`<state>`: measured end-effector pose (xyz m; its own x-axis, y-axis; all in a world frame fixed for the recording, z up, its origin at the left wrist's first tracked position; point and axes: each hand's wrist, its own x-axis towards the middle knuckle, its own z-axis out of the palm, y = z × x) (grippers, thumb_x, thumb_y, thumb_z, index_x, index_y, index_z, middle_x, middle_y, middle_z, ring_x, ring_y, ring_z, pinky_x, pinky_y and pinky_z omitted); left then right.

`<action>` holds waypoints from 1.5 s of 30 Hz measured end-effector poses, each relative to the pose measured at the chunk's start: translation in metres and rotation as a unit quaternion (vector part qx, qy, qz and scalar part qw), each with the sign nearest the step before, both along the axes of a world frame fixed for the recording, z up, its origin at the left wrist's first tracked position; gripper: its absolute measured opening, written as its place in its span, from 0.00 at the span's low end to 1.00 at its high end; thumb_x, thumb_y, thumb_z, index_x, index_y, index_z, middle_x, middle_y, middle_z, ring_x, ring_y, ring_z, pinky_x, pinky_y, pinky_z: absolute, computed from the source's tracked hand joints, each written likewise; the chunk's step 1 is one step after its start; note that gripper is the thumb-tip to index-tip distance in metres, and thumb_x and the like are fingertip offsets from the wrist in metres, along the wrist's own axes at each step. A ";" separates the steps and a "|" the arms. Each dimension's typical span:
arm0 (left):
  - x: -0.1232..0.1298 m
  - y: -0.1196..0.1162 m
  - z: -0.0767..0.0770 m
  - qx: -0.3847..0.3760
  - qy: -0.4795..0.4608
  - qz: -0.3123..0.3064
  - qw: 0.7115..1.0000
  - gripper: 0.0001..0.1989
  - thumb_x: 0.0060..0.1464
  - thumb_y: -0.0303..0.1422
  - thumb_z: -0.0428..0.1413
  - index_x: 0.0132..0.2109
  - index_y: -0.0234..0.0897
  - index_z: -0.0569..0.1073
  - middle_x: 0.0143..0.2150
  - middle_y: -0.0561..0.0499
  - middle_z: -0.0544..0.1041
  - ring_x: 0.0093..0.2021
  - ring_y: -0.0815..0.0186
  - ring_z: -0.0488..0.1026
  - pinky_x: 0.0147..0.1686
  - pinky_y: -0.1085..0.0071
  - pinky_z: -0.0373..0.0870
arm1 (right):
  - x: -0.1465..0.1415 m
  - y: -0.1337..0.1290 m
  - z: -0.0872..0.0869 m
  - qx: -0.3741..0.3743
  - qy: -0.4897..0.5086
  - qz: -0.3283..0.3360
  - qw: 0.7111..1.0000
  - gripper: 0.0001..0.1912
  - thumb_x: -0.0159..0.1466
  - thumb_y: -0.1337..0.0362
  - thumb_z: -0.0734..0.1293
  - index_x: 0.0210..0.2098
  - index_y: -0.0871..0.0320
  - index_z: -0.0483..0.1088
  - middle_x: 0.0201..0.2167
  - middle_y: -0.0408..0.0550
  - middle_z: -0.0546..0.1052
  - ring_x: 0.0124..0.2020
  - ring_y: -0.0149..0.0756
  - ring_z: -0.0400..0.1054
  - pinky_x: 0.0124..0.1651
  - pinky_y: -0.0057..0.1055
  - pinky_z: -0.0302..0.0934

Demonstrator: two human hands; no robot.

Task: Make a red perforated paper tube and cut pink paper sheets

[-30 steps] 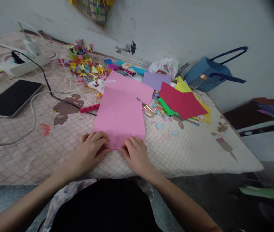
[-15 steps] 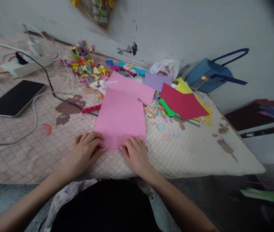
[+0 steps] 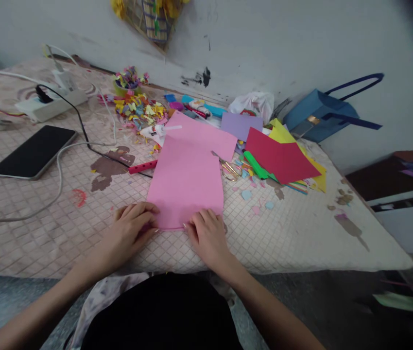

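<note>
A sheet of pink paper (image 3: 188, 180) lies flat on the table before me, its near edge turned up in a narrow fold. My left hand (image 3: 133, 224) pinches the near left corner, thumb below and fingers curled over the paper. At the near right corner my right hand (image 3: 208, 236) grips the same edge, fingers bent on top. Gold-handled scissors (image 3: 230, 170) rest against the sheet's right side, their tips on the paper. Beyond it lies another pink sheet (image 3: 206, 133), partly overlapped. A red perforated strip (image 3: 143, 166) touches the left side.
To the left are a tablet (image 3: 33, 151), cables and a power strip (image 3: 57, 103). Behind sit a white glue gun (image 3: 153, 131) and a heap of paper scraps (image 3: 139, 109). Red paper (image 3: 281, 155), a green marker (image 3: 255, 165) and a blue bag (image 3: 319, 116) are on the right.
The whole view has shifted slightly, so things appear a little further right and lower. Both hands keep their hold on the near edge of the pink paper, with hardly any movement.
</note>
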<state>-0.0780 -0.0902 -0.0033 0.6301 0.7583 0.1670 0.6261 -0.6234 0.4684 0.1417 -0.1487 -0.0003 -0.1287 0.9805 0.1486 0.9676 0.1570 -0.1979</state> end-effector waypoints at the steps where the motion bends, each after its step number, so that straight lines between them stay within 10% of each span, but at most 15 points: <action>1: 0.000 0.000 0.000 -0.001 0.000 0.002 1.000 0.05 0.58 0.32 0.51 0.37 0.40 0.71 0.51 0.48 0.70 0.50 0.56 0.66 0.49 0.55 0.56 | -0.002 0.000 0.001 -0.002 0.003 0.003 1.000 0.09 0.66 0.60 0.63 0.31 0.57 0.66 0.33 0.47 0.73 0.39 0.41 0.64 0.38 0.37 0.50; 45: -0.013 -0.001 0.001 -0.022 -0.052 0.025 0.998 0.07 0.59 0.32 0.49 0.34 0.37 0.69 0.49 0.45 0.69 0.47 0.58 0.67 0.47 0.57 0.64 | -0.031 0.011 0.003 -0.015 0.015 0.043 0.999 0.07 0.64 0.63 0.67 0.32 0.57 0.65 0.34 0.46 0.74 0.40 0.43 0.65 0.41 0.38 0.52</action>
